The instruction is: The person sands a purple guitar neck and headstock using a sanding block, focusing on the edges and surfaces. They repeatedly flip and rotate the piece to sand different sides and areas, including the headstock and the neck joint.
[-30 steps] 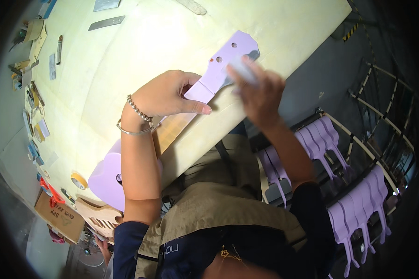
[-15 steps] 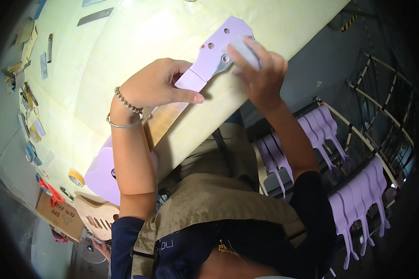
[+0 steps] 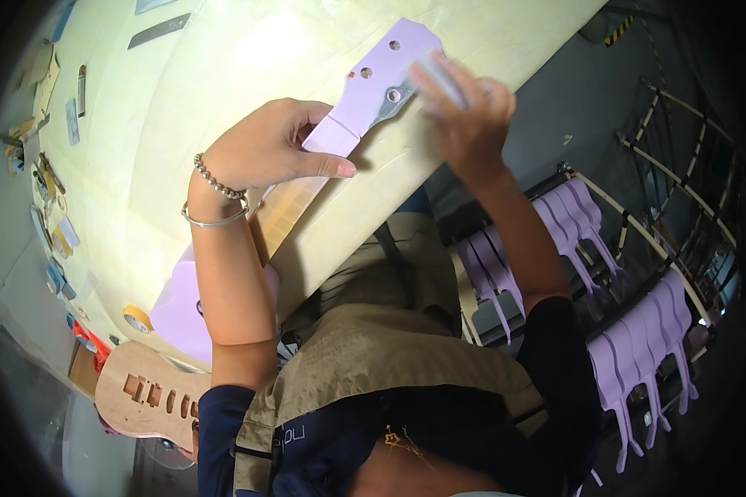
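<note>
A light purple guitar lies slanted on the table, its headstock [image 3: 379,60] pointing away and its body [image 3: 172,311] near my left forearm. My left hand [image 3: 261,149] is wrapped round the neck just below the headstock, thumb on the near side. Holes run through the headstock, and its near edge has a dull grey patch round one hole. My right hand [image 3: 481,116], smeared by motion, grips a pale grey block [image 3: 446,80] at the headstock's near edge; it looks like a sanding block. Yellowish covering lies along the fretboard [image 3: 286,215].
Several purple guitar parts hang on a rack [image 3: 642,348] at right, beyond the table edge [image 3: 506,95]. A bare wooden guitar body [image 3: 153,389] is at lower left, partly behind my arm. Tape rolls [image 3: 137,319], a metal strip [image 3: 159,31] and small tools lie on the table.
My right hand and the block have shifted outward along the headstock's near edge. The left hand keeps its hold. The wooden guitar body at lower left has moved left and turned.
</note>
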### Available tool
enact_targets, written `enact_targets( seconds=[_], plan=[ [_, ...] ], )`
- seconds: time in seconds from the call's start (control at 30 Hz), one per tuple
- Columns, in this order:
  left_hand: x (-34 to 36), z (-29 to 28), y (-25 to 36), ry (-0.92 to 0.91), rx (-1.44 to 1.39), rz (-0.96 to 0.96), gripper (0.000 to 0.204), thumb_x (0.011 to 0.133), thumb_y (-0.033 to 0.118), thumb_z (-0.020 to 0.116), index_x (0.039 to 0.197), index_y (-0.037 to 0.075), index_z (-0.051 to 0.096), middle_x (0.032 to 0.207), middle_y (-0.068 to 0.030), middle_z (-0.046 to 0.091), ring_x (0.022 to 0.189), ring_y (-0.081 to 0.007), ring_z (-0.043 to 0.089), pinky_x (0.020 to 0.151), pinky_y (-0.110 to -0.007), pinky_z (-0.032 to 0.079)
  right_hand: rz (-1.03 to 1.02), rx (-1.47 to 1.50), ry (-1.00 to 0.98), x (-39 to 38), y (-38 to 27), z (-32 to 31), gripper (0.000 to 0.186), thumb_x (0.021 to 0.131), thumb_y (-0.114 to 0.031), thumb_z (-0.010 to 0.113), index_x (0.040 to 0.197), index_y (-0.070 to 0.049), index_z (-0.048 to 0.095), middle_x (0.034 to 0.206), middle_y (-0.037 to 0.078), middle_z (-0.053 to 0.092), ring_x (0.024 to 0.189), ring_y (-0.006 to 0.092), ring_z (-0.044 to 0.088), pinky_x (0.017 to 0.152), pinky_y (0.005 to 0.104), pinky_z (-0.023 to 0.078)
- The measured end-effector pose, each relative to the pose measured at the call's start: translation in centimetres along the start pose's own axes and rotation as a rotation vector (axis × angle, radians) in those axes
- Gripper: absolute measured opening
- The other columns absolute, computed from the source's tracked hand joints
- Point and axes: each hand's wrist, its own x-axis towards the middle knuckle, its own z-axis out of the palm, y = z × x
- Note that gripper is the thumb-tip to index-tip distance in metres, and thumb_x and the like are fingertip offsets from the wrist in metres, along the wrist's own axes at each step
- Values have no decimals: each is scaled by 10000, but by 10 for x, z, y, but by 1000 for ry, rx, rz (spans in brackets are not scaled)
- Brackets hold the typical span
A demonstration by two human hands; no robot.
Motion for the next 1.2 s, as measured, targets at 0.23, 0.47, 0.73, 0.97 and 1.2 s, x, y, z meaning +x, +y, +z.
enact_targets(
  seconds=[0.23,0.47,0.73,0.97,1.2],
  plan=[
    [-1,1,-2,-15,-15,-25,463,731,313,838,998,-27,674,733,-64,662,652,-119,562,646,-267,480,10,237,-23,-8,-33,-6,444,780,-289,699,1218,-246,644,1291,-126,591,867,164,463,797,339,365],
    [-6,15,22,417,362,66,649,730,286,836,1221,-44,567,1067,-93,619,981,-161,578,854,-289,477,289,18,150,-4,44,-13,414,835,-164,659,1248,-168,648,1297,-48,579,954,213,469,901,352,358],
    [49,117,26,938,1155,17,973,809,679,518,1400,-79,368,1480,-318,302,1413,-468,216,1135,-594,158,539,237,217,-43,38,-50,367,964,-159,448,1270,-45,616,1265,100,595,1081,241,497,968,361,326],
    [158,147,44,856,678,447,941,715,574,702,1379,-29,418,1456,-334,314,1391,-467,262,1123,-567,242,377,448,246,8,92,-62,401,1043,-215,383,1257,56,586,1279,192,571,1192,297,512,1012,398,394],
    [122,181,82,597,58,342,331,932,299,608,1195,98,616,1079,-92,686,976,-209,667,881,-333,518,333,697,74,63,163,-44,446,1048,-278,383,1243,67,589,1242,177,580,1156,265,548,997,375,426]
  ],
)
